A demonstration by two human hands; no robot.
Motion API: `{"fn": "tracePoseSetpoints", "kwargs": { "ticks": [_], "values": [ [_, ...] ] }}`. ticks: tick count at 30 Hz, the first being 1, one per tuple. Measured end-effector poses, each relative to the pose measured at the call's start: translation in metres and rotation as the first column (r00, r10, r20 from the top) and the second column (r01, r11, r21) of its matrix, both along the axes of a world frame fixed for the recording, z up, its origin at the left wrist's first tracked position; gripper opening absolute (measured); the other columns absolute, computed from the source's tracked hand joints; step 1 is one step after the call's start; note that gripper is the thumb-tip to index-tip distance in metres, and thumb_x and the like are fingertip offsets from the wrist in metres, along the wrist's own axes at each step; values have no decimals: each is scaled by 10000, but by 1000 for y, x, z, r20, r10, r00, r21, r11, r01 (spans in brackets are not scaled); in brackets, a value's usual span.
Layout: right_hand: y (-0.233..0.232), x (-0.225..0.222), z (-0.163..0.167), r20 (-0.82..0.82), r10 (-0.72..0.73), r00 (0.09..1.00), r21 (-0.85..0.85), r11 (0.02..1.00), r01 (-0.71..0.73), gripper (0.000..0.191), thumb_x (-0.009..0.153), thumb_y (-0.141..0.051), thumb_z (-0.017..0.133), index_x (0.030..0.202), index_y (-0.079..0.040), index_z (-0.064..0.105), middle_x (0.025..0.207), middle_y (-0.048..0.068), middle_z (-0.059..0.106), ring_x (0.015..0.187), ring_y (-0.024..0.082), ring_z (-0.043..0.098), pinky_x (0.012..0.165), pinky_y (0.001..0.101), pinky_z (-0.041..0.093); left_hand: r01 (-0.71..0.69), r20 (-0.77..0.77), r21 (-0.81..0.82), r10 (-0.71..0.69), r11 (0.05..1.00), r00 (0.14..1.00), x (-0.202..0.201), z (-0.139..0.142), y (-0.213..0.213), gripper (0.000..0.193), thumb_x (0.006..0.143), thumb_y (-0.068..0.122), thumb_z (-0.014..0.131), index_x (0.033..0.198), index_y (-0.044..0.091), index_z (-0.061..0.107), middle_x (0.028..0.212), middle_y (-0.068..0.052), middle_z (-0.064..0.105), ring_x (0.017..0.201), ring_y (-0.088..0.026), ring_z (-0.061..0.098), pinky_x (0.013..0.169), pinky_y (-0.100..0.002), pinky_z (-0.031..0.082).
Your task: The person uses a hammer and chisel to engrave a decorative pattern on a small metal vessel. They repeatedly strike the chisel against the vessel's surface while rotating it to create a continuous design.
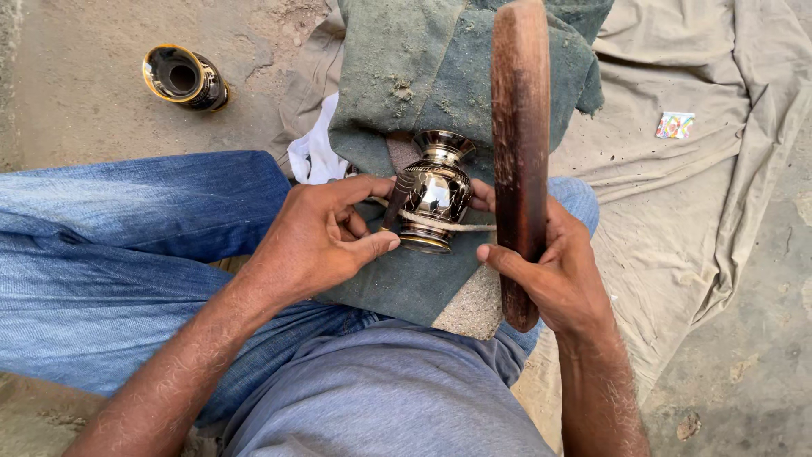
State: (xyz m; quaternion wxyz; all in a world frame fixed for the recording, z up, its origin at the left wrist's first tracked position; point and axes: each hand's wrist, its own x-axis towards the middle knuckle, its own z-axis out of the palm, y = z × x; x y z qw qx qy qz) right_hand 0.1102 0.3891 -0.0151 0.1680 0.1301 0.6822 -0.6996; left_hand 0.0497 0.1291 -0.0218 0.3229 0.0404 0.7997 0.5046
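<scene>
Vase (437,193) lies on the green cloth (423,76) over your lap. Your left hand (326,237) pinches a thin tool (394,206) against it; your right hand (558,271) has fingers wrapped round a wooden stick (518,127). Another vase (184,78) lies well apart on the floor.

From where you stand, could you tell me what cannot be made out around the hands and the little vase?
- Head view: the left hand hides the lower end of its thin tool.
- The wooden stick is cut off at the top edge.
- The small colourful packet is too small to identify.
</scene>
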Motion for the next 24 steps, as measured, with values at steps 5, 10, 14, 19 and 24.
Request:
{"fn": "tracePoseSetpoints", "kwargs": {
  "ticks": [5,10,14,19,24],
  "values": [
    [6,1,-8,98,-85,992,-96,991,94,591,786,87,724,1351,49,556,1385,206,665,1290,293,656,934,363,594,-169,1,324,178,931,984,0,-4,0,465,824,125,811,1268,87,678,1022,75,719,747,-1,629,630,-178,562],
    [8,12,-4,139,-220,966,-33,973,227,450,809,85,726,1221,42,552,1234,284,709,1159,341,729,885,394,626,-54,-179,337,121,940,976,-20,-8,11,327,880,117,855,1175,64,724,892,20,687,777,-43,630,656,-204,559],
    [13,28,10,34,-325,945,175,933,315,476,840,89,740,1271,33,545,1050,239,694,928,303,724,800,387,616,168,-327,335,-53,927,943,-53,-8,32,418,824,140,873,1214,126,723,877,33,713,742,-44,670,639,-212,592],
    [19,71,19,-354,-327,876,160,902,401,576,840,-18,776,1328,-68,472,917,50,676,825,123,690,835,310,653,653,-403,131,-562,746,723,-92,-12,60,506,791,95,826,1273,188,703,804,-11,726,706,-162,704,638,-354,543],
    [19,111,9,48,-288,956,490,841,229,503,783,102,778,1199,35,504,839,126,656,752,181,671,653,341,587,816,-624,50,-620,575,476,-111,-12,83,549,637,84,879,1158,203,754,1046,-24,747,969,-292,716,754,-439,569]
  ]
}}
